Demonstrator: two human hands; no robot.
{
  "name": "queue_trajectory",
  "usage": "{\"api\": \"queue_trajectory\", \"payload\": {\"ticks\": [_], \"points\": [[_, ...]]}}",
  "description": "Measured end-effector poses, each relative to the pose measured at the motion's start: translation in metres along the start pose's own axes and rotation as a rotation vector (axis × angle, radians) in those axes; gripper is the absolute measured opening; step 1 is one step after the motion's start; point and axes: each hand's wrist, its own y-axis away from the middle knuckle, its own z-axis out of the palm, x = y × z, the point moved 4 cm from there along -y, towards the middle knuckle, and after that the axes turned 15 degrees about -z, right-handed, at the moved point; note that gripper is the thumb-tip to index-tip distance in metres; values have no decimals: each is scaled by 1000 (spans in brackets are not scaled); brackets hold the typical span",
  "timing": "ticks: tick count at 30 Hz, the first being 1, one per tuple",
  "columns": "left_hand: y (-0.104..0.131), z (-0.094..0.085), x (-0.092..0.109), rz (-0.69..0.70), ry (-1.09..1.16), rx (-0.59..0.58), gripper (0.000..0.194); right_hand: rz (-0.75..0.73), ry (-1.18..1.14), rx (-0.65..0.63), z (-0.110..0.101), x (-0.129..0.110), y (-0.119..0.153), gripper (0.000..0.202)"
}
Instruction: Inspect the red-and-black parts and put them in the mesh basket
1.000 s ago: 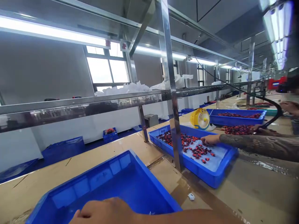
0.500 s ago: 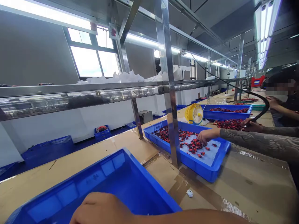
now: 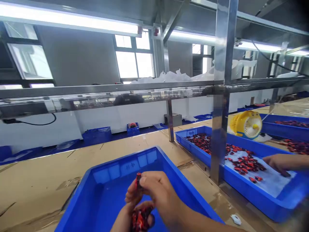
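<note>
Head view. My right hand (image 3: 166, 197) is closed, thumb and fingers pinching a small red-and-dark piece (image 3: 138, 181) held upright above the near blue tray (image 3: 108, 175). My left hand (image 3: 122, 216) is curled around a cluster of red-and-dark pieces (image 3: 140, 219), held low, just below the pinched one; its upper fingers lie right beside that piece. Whether they also touch it, I cannot tell. The two hands are close together, over the tray's inside.

Near tray: blue floor and walls visible, resting on a table (image 3: 125, 145) covered in brown board. To its right, a second blue tray (image 3: 253, 196) lies at an angle, lined with a white sheet (image 3: 271, 187). Loose red-and-dark pieces (image 3: 246, 164) are spread on the sheet, denser toward the far end. Another person's hand (image 3: 280, 162) reaches into it from the right, over the sheet; what its fingers hold, I cannot tell.

A metal post (image 3: 218, 141) stands between my viewpoint and part of the second tray. Behind that tray I note a yellow fan (image 3: 249, 125), and right of the fan a third blue tray (image 3: 280, 129) with more pieces. A small white scrap (image 3: 236, 219) lies on the table near the second tray. White plastic (image 3: 169, 77) is heaped along the shelf (image 3: 145, 93).
</note>
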Motion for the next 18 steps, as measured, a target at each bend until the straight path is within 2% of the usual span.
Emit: {"api": "queue_trajectory", "payload": {"ticks": [4,9,13,15,18], "points": [[-7,-6,-4,-64,10,-2,26,63,-194,85,-4,16,-2,44],[-18,-7,-10,-225,11,-54,36,58,-238,160,-2,15,-3,45],[-10,-6,-5,-283,37,-63,39,48,-221,193,-4,13,-4,44],[-2,-4,-1,-275,50,-51,40,48,-193,210,-5,13,-5,43],[7,-1,3,-233,83,-31,31,33,-155,208,-7,12,-7,43]]}}
